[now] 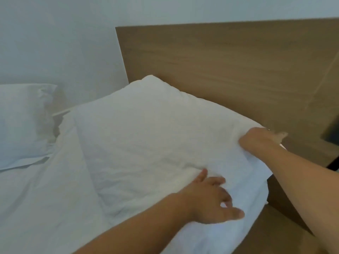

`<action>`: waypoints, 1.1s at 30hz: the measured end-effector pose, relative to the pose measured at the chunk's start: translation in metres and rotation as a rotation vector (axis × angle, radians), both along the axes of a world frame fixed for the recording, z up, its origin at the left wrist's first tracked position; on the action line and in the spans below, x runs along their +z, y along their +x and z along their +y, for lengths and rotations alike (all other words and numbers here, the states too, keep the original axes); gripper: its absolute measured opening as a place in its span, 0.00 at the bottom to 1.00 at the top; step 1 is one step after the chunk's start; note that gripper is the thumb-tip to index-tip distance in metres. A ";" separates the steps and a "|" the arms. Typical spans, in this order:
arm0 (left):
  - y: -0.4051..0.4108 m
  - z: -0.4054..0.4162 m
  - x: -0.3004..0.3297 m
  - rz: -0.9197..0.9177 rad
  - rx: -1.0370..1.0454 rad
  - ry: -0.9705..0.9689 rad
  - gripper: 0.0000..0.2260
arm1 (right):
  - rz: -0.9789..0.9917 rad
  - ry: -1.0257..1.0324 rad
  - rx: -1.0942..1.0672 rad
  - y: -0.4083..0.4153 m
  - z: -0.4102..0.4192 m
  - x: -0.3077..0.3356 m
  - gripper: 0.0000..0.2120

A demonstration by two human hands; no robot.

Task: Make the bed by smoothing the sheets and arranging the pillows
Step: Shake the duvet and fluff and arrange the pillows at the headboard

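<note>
A white pillow (156, 136) lies on the bed with its far edge against the wooden headboard (229, 66). My left hand (212, 200) rests on the pillow's near right part with its fingers spread and loosely bent. At the pillow's right edge, by the headboard, my right hand (260, 142) grips the fabric, and most of its fingers are hidden. A second white pillow (23, 123) lies at the far left against the wall. The white sheet (45, 198) below is wrinkled.
A pale wall (55, 43) stands behind the bed on the left. The wooden bed frame and side panel (286, 213) run along the right. A dark object (332, 132) shows at the right edge.
</note>
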State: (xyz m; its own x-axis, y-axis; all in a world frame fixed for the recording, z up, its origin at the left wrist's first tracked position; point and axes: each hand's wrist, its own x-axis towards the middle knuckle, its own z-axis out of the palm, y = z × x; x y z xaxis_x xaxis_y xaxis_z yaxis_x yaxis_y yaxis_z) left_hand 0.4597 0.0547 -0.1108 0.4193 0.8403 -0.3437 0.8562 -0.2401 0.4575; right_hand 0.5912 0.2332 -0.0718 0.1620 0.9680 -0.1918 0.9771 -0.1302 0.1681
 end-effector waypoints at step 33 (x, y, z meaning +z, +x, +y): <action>-0.741 -0.238 -0.195 0.549 1.443 0.371 0.32 | 0.453 0.545 1.425 -0.790 -0.250 -0.197 0.49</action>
State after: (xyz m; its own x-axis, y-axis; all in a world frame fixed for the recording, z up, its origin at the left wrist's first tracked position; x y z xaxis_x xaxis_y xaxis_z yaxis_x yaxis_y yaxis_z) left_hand -0.2814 -0.1836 -0.3054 -0.8716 0.4733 0.1277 0.4879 0.8628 0.1325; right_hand -0.1991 -0.0171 -0.2692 -0.8689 0.2365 0.4349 0.3003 0.9502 0.0833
